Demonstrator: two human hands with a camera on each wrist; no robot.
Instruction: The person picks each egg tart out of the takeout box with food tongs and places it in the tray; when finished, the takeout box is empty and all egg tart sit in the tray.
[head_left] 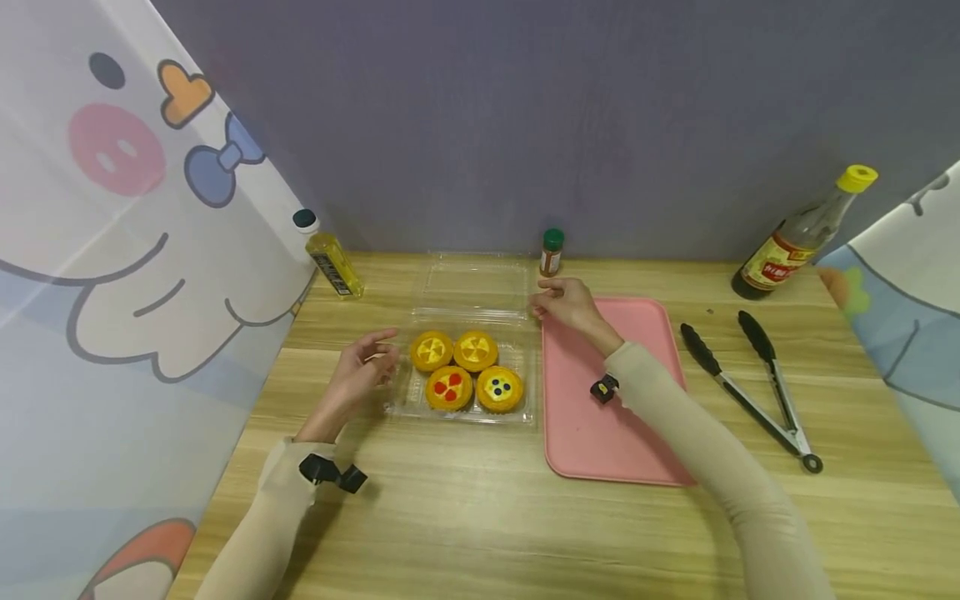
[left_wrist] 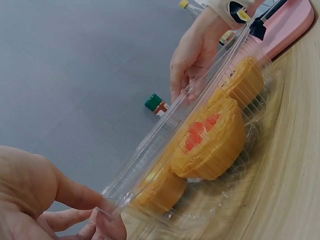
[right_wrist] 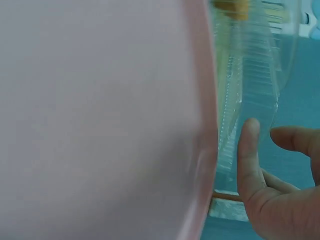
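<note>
An unlidded clear plastic container point(head_left: 465, 415) lies on the table, its hinged lid point(head_left: 472, 287) folded back toward the wall. Inside sit several yellow tarts: one with red pieces point(head_left: 448, 388), one with dark dots point(head_left: 499, 389), and others with yellow wedge patterns point(head_left: 431, 351). My left hand point(head_left: 356, 375) is at the container's left side; in the left wrist view its thumb and a fingertip pinch the rim corner. My right hand point(head_left: 570, 304) hovers by the lid's right side, above the pink tray's corner. In the right wrist view its thumb and forefinger stand apart beside the lid edge.
The pink tray point(head_left: 592, 433) lies right of the container, with black-tipped tongs point(head_left: 780, 408) beyond it. An oil bottle point(head_left: 333, 262) stands back left, a green-capped spice jar point(head_left: 551, 252) at the back, and a yellow-capped sauce bottle point(head_left: 787, 250) back right.
</note>
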